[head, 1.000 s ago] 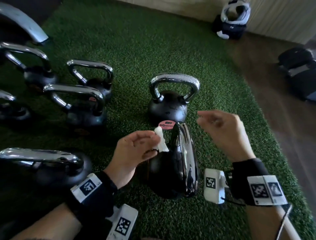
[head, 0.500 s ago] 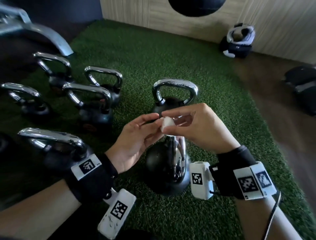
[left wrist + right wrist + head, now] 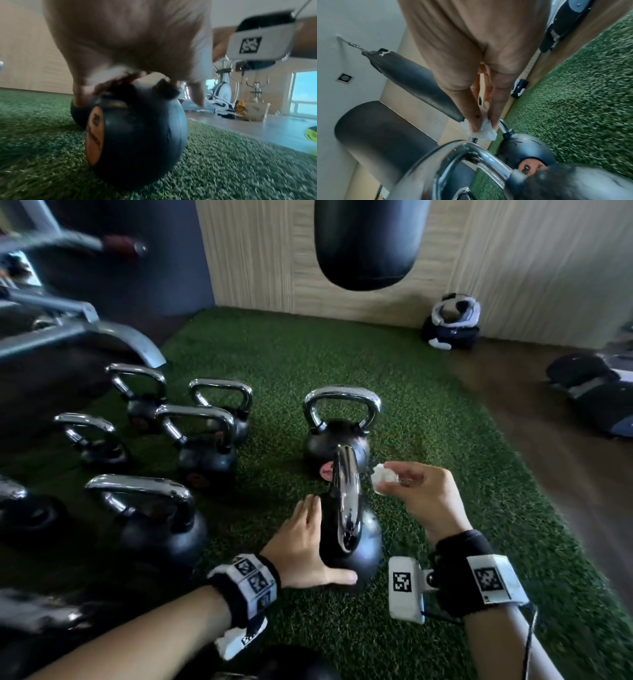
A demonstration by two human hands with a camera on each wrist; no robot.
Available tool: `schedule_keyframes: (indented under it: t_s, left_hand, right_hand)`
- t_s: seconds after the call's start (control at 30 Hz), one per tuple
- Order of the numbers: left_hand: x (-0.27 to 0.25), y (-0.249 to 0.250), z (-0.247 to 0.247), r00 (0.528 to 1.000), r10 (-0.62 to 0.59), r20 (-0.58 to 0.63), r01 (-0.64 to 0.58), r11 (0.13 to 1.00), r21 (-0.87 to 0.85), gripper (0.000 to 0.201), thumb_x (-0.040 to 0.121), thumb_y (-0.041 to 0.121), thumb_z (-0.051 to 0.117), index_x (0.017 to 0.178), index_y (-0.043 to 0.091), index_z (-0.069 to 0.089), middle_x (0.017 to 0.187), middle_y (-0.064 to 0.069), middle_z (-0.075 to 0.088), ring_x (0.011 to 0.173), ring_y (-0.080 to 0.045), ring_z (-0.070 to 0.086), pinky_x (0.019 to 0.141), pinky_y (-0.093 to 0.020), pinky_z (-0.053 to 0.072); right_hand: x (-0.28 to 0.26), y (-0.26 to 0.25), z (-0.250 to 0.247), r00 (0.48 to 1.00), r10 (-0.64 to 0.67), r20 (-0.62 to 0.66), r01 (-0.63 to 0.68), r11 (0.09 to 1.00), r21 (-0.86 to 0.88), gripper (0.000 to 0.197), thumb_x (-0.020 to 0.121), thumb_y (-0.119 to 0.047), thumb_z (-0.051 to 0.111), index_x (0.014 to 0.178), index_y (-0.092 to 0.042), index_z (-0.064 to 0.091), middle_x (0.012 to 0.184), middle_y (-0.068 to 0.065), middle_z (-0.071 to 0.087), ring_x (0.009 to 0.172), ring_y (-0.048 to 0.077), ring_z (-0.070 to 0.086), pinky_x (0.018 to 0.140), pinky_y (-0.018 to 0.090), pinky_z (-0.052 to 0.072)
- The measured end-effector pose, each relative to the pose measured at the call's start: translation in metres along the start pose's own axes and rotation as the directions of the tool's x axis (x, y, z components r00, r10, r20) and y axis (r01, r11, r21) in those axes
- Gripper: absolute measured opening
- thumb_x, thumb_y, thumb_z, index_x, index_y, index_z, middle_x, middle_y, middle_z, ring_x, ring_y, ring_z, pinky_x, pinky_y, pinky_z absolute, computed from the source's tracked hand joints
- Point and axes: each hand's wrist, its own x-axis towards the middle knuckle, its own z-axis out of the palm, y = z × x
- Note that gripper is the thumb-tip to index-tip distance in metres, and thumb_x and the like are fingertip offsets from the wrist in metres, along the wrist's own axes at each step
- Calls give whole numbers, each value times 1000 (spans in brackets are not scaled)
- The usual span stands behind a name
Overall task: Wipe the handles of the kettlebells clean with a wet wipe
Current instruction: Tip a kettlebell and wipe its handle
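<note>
Right hand point(image 3: 423, 496) pinches a crumpled wet wipe point(image 3: 384, 475) at its fingertips, just right of the chrome handle point(image 3: 346, 498) of the nearest kettlebell point(image 3: 356, 546), not yet touching it. Left hand point(image 3: 301, 546), fingers straight, lies flat against that bell's left side, thumb at the near base, seemingly steadying it. Step in hand, as judged: starting this handle. Next calls for laying the wipe onto the chrome and rubbing along the bar. Count: one wipe; about nine kettlebells on the green turf point(image 3: 428, 446), those at the left edge blurred and cropped.

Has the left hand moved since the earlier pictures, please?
Yes: the left hand dropped from the wet wipe to the nearest kettlebell, left side.
</note>
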Motion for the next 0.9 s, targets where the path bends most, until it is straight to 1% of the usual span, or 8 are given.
schedule_keyframes:
  t_s: [0.13, 0.33, 0.47, 0.53, 0.57, 0.67, 0.8, 0.9]
  left_hand:
    - [30, 12, 23, 977, 24, -211, -14, 999, 49, 157, 49, 110, 35, 161, 7, -7, 169, -22, 1, 157, -38, 4, 127, -54, 13]
    - [39, 6, 35, 899, 66, -434, -117, 989, -92, 118, 58, 79, 66, 151, 14, 34, 148, -3, 45, 138, -26, 43, 116, -43, 35]
    - [37, 1, 25, 889, 120, -441, -203, 969, -145, 101, 56, 68, 72, 138, 14, 49, 134, -2, 53, 127, -27, 51, 108, -46, 43]
    - [34, -8, 13, 887, 172, -428, -320, 898, -301, 97, 54, 57, 82, 139, 25, 47, 135, -4, 55, 127, -28, 54, 108, -51, 44]
    - [32, -14, 5, 890, 206, -407, -372, 844, -387, 100, 53, 51, 87, 141, 42, 41, 137, -5, 55, 130, -29, 54, 110, -52, 44]
    - [29, -23, -17, 897, 312, -314, -431, 774, -464, 110, 55, 49, 91, 129, 80, 17, 146, -6, 49, 140, -29, 46, 117, -52, 38]
    - [28, -20, -26, 886, 350, -303, -454, 787, -418, 106, 57, 51, 86, 126, 84, 13, 144, -4, 48, 140, -29, 45, 119, -49, 36]
    - [25, -18, -29, 924, 323, -203, -381, 818, -430, 109, 54, 58, 80, 146, 55, 20, 152, -8, 43, 145, -32, 40, 122, -46, 32]
  right_hand:
    - [-4, 20, 0, 999, 7, -53, -6, 1000, 19, 38, 72, -8, 92, 107, -15, 80, 100, -1, 80, 94, 17, 76, 84, 21, 59]
    - [2, 50, 16, 997, 69, -44, -67, 997, 44, 39, 77, -5, 87, 113, -18, 78, 106, 1, 80, 100, 23, 75, 93, 35, 60]
    - [5, 53, 31, 996, 78, -39, -75, 994, 76, 35, 82, 6, 79, 109, -15, 75, 108, 6, 77, 89, 19, 72, 77, 16, 59]
    - [7, 51, 36, 993, 86, -86, -73, 987, 142, 35, 84, 14, 73, 116, 0, 71, 109, 15, 73, 82, 11, 66, 66, 8, 54]
    - [9, 54, 39, 991, 68, -114, -52, 989, 139, 37, 84, 14, 74, 118, 3, 70, 107, 14, 73, 81, 8, 66, 65, 6, 53]
    - [11, 61, 45, 988, 8, -155, -9, 1000, -6, 36, 79, -6, 86, 114, -14, 78, 98, -4, 78, 75, -4, 70, 72, 9, 56]
    - [10, 67, 60, 985, -27, -173, -12, 975, -223, 29, 78, -22, 89, 106, -24, 82, 85, -18, 75, 71, -13, 67, 71, 12, 56]
    - [15, 64, 64, 978, -55, -204, 9, 976, -218, 24, 80, -22, 87, 104, -23, 83, 80, -21, 72, 68, -19, 63, 66, 4, 49]
